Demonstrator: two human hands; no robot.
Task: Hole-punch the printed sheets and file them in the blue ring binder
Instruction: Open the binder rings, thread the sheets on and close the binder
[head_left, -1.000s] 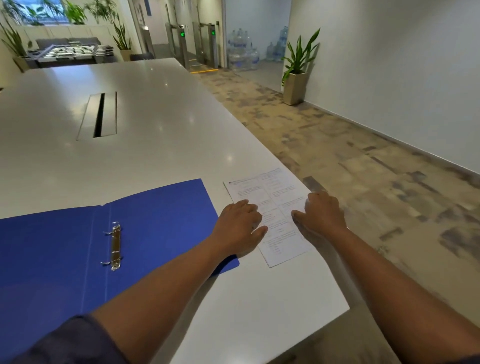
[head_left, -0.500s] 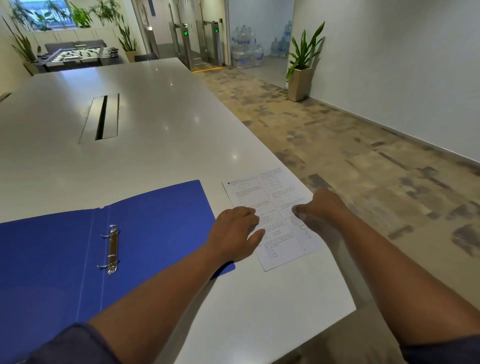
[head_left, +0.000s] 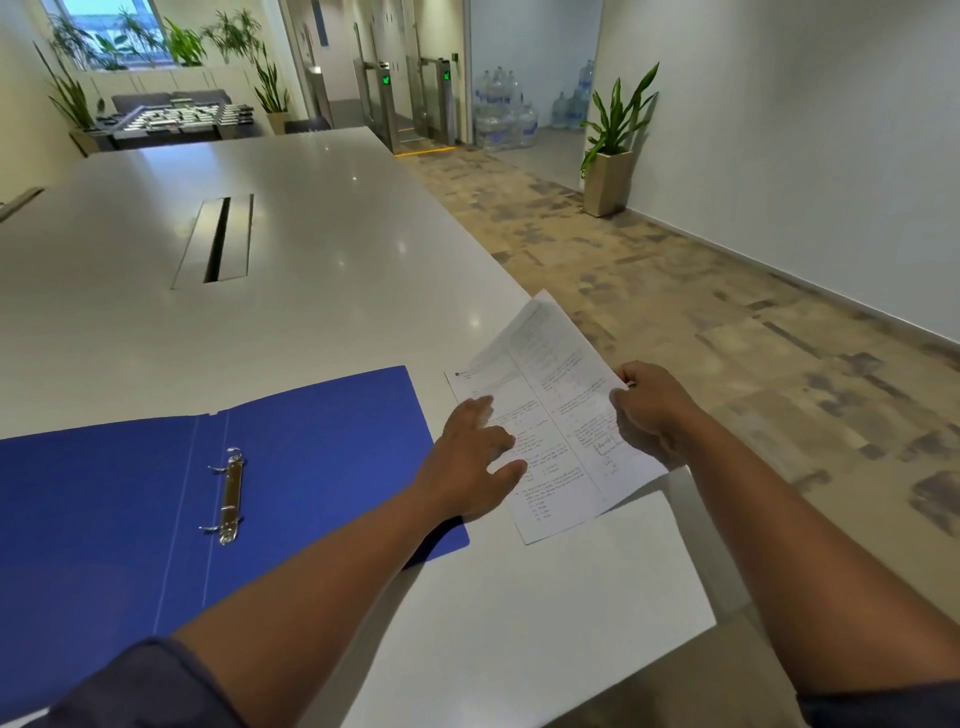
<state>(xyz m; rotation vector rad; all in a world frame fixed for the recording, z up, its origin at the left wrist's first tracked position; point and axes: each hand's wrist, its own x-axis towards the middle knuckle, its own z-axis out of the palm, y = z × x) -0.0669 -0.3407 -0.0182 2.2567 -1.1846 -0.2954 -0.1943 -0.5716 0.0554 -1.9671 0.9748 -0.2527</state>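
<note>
A stack of white printed sheets (head_left: 550, 415) lies near the right edge of the long, glossy white desk (head_left: 311, 249), close to its near right corner. The right hand (head_left: 654, 410) pinches the right-hand edge of the sheets, thumb on top and fingers curled beneath, and that side is raised off the desk while the left side stays low. The left hand (head_left: 467, 462) rests on the left part of the sheets with fingers spread and fairly straight, holding nothing. Just beside the sheets, to their left, the blue card ring binder (head_left: 322, 457) lies open and flat, its right cover reaching under the left wrist. Its two metal rings (head_left: 228, 493) stand on the spine; whether they are closed I cannot tell.
</note>
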